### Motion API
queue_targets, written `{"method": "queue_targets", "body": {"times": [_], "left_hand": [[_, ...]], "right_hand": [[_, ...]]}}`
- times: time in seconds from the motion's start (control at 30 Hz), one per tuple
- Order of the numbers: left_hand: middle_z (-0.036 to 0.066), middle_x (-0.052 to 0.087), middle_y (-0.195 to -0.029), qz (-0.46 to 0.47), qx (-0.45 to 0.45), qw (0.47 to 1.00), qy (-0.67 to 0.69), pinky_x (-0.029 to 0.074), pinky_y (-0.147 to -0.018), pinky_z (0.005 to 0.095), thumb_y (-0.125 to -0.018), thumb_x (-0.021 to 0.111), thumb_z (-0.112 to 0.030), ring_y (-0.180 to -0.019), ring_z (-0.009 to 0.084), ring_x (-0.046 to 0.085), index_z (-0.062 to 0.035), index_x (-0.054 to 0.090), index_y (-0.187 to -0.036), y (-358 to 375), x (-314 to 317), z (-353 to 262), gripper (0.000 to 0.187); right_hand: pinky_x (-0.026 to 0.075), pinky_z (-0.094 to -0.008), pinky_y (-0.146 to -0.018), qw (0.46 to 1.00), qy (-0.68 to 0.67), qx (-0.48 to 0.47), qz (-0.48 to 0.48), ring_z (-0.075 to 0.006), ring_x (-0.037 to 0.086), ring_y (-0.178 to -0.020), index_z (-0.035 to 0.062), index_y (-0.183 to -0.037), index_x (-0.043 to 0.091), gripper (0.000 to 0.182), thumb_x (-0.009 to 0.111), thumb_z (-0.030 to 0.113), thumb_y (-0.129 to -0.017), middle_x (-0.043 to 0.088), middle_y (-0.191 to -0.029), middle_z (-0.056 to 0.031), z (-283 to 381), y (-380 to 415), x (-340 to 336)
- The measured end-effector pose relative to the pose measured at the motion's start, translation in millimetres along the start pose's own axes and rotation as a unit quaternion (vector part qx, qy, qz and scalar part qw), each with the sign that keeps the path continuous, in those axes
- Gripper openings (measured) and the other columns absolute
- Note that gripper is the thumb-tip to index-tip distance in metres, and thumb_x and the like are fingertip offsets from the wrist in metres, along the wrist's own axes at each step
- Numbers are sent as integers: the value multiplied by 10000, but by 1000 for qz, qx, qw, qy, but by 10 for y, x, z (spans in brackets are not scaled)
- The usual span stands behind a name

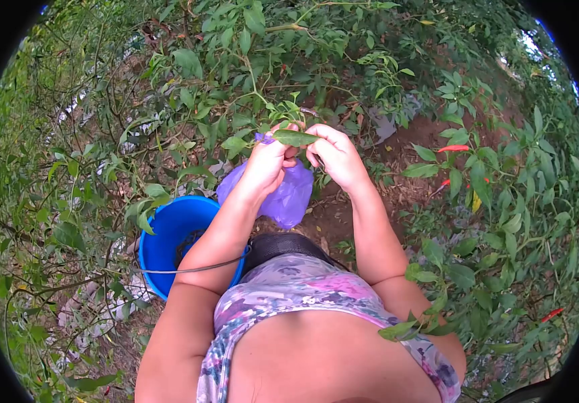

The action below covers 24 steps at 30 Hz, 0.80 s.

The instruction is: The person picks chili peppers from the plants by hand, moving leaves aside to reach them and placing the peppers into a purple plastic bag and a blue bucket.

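My left hand (267,161) is closed at a pepper plant's branch, with a purple plastic bag (288,195) hanging from it. Close on its right, my right hand (334,156) has its fingers curled together beside the same stems. A large green leaf (295,138) lies across the space between both hands and covers some fingertips. A dark, thin pod or stem (309,111) shows just above the hands. What the right fingers pinch is too small to make out.
A blue bucket (161,232) with a thin handle stands on the ground at my left, dark contents inside. Leafy plants surround me. Red peppers (454,148) hang on the plant at the right. Brown soil (410,161) shows between the rows.
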<state>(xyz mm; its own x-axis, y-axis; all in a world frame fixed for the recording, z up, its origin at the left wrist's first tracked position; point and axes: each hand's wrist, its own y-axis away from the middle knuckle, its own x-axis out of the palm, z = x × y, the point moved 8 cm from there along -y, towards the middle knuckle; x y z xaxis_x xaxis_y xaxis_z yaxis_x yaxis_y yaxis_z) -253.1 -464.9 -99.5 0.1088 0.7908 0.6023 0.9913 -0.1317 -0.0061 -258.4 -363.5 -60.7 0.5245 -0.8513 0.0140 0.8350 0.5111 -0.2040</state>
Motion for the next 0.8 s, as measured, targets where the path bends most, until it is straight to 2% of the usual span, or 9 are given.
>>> {"method": "queue_targets", "body": {"times": [0.17, 0.27, 0.33, 0.43, 0.57, 0.63, 0.73, 0.77, 0.8], "left_hand": [[-96, 407, -634, -9, 41, 996, -77, 225, -464, 178, -852, 570, -176, -528, 5, 315, -129, 537, -873, -16, -24, -26, 61], [-97, 393, -612, -58, 36, 995, -77, 218, -457, 186, -844, 577, -159, -511, 11, 307, -119, 549, -842, 13, -15, -82, 49], [-97, 393, -612, -49, 29, 997, -59, 214, -454, 188, -845, 575, -155, -509, 12, 305, -118, 550, -831, 6, -53, -52, 46], [-94, 395, -633, -11, -2, 999, -36, 217, -453, 187, -851, 568, -158, -512, 15, 295, -113, 536, -827, -15, -118, -5, 61], [-94, 400, -659, 35, -63, 997, -18, 227, -452, 182, -846, 570, -155, -515, 16, 285, -105, 523, -834, 37, -21, 36, 70], [-95, 390, -655, 29, -78, 996, 22, 228, -452, 180, -845, 573, -155, -515, 17, 285, -105, 523, -835, 61, -42, 65, 71], [-89, 376, -636, 46, -78, 994, 54, 218, -452, 187, -846, 574, -161, -504, 22, 283, -109, 521, -829, 76, -73, 44, 76], [-83, 372, -621, 68, -63, 995, 47, 208, -453, 195, -849, 573, -168, -492, 27, 281, -114, 519, -821, 73, -56, 4, 81], [-83, 372, -621, 68, -61, 995, 46, 208, -453, 195, -849, 573, -168, -492, 27, 281, -114, 519, -821, 60, -54, -5, 81]], "right_hand": [[377, -223, -558, 999, -21, -21, -31, -68, 466, -598, 17, -792, 536, 64, 500, 58, -827, 513, -645, -3, -74, -34, -36], [404, -229, -602, 987, 61, -105, -107, -75, 503, -670, -1, -809, 536, 49, 555, 43, -815, 550, -720, -20, 48, -12, -83], [422, -243, -636, 987, 78, -112, -85, -74, 509, -731, -10, -838, 545, 72, 591, 30, -800, 565, -789, -21, 45, -18, -81], [399, -206, -669, 988, 122, -81, -51, -49, 472, -722, 18, -856, 551, 60, 589, 60, -836, 536, -785, 34, 41, -27, -105], [395, -213, -664, 986, 137, -93, 2, -46, 457, -722, 21, -851, 552, 58, 571, 75, -854, 529, -788, 33, 37, -96, -135], [400, -229, -659, 986, 116, -103, 68, -59, 471, -725, 29, -839, 554, 82, 557, 104, -870, 529, -796, 20, 40, -125, -100], [383, -217, -608, 984, 43, -156, 70, -66, 456, -680, 44, -835, 534, 107, 549, 139, -882, 527, -800, 4, 88, -234, -272], [352, -202, -550, 994, -64, -76, 48, -61, 414, -627, 64, -836, 506, 122, 545, 168, -887, 527, -794, -5, -2, -258, -422], [309, -164, -512, 985, -140, -95, 43, -23, 383, -589, 73, -856, 517, 102, 516, 163, -903, 525, -766, 26, 32, -311, -449]]}}
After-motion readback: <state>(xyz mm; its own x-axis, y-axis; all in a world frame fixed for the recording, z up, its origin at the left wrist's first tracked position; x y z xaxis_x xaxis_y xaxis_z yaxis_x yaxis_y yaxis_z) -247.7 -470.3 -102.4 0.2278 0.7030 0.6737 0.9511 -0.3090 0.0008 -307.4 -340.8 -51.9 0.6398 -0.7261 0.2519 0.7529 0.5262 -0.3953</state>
